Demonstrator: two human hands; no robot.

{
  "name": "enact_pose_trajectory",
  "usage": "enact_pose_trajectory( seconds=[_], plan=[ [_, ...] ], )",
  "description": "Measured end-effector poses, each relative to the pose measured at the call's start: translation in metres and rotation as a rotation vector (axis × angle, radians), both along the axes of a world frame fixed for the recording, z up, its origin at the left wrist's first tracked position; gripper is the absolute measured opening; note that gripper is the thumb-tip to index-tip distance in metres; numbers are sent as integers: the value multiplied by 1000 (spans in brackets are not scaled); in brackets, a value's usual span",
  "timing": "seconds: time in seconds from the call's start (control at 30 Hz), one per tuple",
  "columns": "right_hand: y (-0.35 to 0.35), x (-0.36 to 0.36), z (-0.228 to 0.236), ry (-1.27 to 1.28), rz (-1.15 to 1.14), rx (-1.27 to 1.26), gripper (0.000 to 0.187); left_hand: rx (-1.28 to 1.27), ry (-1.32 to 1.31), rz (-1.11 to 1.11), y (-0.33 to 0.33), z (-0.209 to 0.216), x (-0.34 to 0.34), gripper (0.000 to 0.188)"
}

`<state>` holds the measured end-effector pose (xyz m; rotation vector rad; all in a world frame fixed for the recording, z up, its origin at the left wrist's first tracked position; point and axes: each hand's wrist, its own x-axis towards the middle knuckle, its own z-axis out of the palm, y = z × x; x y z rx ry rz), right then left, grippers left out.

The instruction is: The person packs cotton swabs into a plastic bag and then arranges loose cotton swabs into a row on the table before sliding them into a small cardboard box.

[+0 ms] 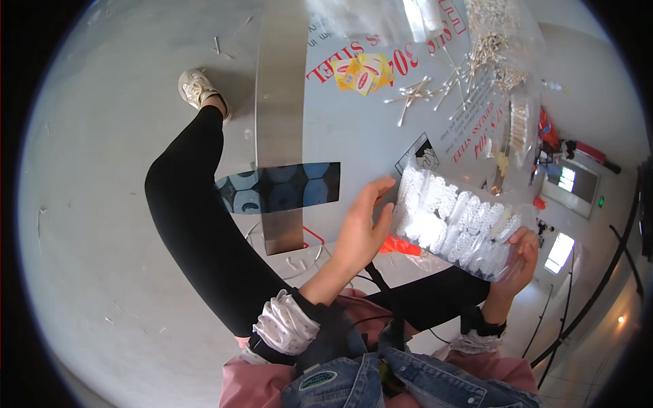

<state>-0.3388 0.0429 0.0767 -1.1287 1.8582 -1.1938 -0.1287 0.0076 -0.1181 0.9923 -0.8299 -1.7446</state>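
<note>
Loose cotton swabs (415,93) and a yellow packet (364,72) are scattered on the table (354,136) beyond. A clear bag of white swabs (452,221) is held above it, long axis slanting down rightward. The left hand (360,228) is pressed open-fingered against one end; the right hand (520,262) is curled under the other.

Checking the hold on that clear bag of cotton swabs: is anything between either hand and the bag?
Nothing visible. The left hand touches one end of the clear bag of cotton swabs and the right hand grips the other end, both directly on the plastic.
</note>
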Motion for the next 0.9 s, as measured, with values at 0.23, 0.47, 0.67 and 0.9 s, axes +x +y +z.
enact_pose_trajectory(
  seconds=[0.23, 0.47, 0.67, 0.9],
  plan=[
    [7, -10, -8, -42, -93, -70, 26, -219, -102, -133, -8, 7, 0, 48],
    [9, -7, -9, -112, -62, -78, 26, -176, -66, -247, -10, 11, 4, 54],
    [7, -3, -12, -129, -60, -106, 27, -188, -135, -247, -10, 12, 6, 57],
    [10, -3, -8, -111, -60, -108, 27, -469, -436, -189, -12, 29, 6, 60]
  ],
)
